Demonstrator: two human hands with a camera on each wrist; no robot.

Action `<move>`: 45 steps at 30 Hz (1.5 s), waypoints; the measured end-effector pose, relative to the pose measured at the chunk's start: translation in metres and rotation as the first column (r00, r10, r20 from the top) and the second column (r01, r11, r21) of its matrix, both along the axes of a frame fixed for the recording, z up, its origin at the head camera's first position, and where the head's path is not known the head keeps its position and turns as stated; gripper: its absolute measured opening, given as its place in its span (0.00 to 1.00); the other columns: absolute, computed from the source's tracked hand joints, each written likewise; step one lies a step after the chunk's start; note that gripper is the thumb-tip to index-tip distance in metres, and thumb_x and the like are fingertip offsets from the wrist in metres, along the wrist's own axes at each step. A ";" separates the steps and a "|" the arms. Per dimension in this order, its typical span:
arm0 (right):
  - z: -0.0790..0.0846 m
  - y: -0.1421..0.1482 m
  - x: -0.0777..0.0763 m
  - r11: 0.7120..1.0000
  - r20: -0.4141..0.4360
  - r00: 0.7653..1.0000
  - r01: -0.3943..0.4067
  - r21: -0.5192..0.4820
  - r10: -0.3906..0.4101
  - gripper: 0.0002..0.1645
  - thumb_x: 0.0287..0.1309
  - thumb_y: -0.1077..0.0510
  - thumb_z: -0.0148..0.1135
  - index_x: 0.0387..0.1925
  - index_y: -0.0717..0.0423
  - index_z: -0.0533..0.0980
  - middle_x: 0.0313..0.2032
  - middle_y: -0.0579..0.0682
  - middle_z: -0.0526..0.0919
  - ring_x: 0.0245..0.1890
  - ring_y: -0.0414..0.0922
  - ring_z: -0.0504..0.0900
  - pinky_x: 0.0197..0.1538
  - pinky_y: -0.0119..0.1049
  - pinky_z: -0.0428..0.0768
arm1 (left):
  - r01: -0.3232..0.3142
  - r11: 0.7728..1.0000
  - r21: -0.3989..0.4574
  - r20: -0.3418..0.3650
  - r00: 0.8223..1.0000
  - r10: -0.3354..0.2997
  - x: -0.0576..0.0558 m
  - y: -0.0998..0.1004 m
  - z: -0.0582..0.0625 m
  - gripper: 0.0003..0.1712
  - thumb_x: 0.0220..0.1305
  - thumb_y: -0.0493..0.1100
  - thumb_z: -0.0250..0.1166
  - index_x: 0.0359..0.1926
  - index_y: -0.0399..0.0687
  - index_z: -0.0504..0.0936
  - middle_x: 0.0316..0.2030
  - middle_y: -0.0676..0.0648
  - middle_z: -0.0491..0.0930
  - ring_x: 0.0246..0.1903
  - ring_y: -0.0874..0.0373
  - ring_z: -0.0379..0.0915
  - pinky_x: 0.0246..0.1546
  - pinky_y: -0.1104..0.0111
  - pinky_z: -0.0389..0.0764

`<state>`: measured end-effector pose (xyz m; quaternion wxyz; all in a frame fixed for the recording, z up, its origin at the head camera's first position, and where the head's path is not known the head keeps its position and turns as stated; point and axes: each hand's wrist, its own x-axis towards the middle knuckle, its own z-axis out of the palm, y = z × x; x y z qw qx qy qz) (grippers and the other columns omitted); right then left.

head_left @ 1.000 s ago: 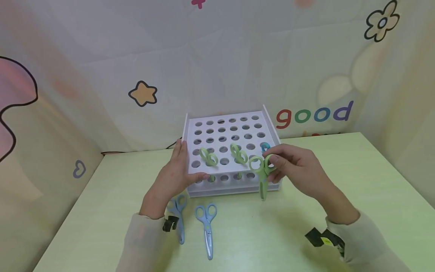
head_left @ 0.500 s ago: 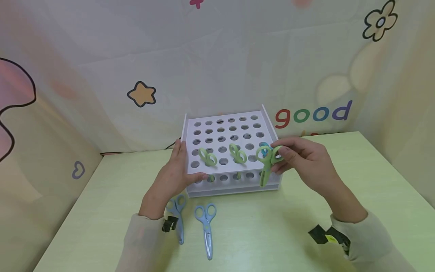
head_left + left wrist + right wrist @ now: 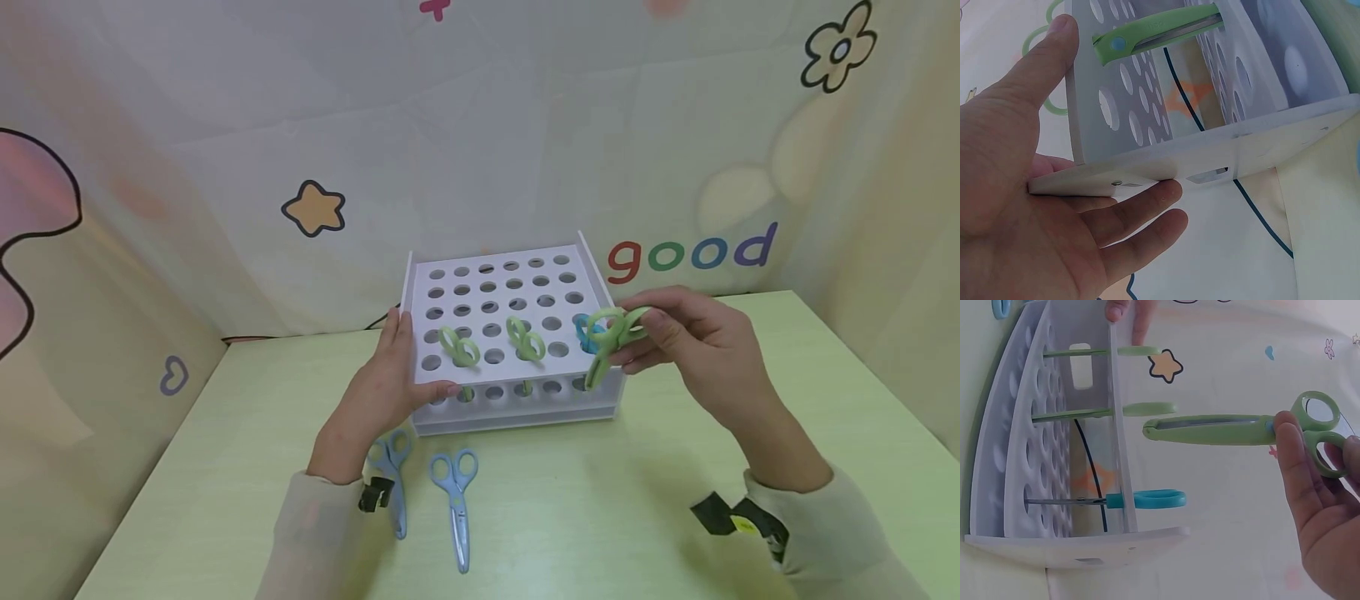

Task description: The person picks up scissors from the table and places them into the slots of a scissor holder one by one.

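Observation:
My left hand point(image 3: 367, 400) grips the left side of a white two-tier rack with round holes point(image 3: 510, 414); the thumb lies at the top plate's front edge, fingers along the outer side. My right hand point(image 3: 708, 354) holds green scissors point(image 3: 1222, 430) by the handle loops, fingers at the pivot. Their closed blades, in a green cover, point down over the rack's front right corner; in the right wrist view the tip is apart from the top plate. Two green scissors point(image 3: 1147, 350) and one teal pair point(image 3: 1163, 499) stand in front holes, handles up.
Two blue-grey scissors lie on the pale green table in front of the rack: one pair point(image 3: 460, 508) in the middle, another point(image 3: 399, 492) beside the left wrist and partly covered by it. A patterned curtain point(image 3: 480, 150) hangs behind the rack.
My right hand has moved right and upward with the green scissors, which now tilt, tip toward the left. More of the teal scissors shows. The left hand and rack stay in place.

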<state>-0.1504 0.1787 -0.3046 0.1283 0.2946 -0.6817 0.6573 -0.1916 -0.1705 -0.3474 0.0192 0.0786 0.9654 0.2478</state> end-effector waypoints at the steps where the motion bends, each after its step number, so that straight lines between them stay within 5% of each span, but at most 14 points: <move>1: 0.000 0.001 0.000 1.000 -0.007 1.000 0.001 -0.003 -0.001 0.12 0.73 0.71 0.52 0.51 0.72 0.78 0.37 0.55 0.88 0.30 0.50 0.89 0.34 0.40 0.84 | 0.003 1.000 -0.001 0.000 1.000 -0.003 0.000 0.000 0.000 0.73 0.55 0.62 0.76 0.80 0.40 0.34 0.80 0.42 0.27 0.57 0.43 0.70 0.42 0.59 0.76; 26: 0.003 0.002 -0.002 0.990 -0.066 0.996 0.051 -0.132 -0.060 0.13 0.72 0.71 0.52 0.52 0.78 0.74 0.45 0.58 0.87 0.40 0.50 0.88 0.47 0.41 0.81 | 0.002 1.000 -0.007 0.007 1.000 -0.002 0.000 0.000 0.000 0.72 0.54 0.64 0.76 0.81 0.43 0.35 0.80 0.43 0.27 0.56 0.43 0.70 0.43 0.59 0.76; 45: -0.016 0.006 -0.022 0.981 -0.019 0.994 0.101 -0.165 -0.105 0.14 0.73 0.69 0.52 0.55 0.73 0.76 0.49 0.56 0.86 0.43 0.48 0.88 0.48 0.38 0.80 | -0.001 1.000 -0.011 0.005 1.000 0.001 0.000 0.000 -0.001 0.71 0.55 0.64 0.75 0.81 0.45 0.36 0.80 0.43 0.28 0.56 0.43 0.70 0.46 0.56 0.75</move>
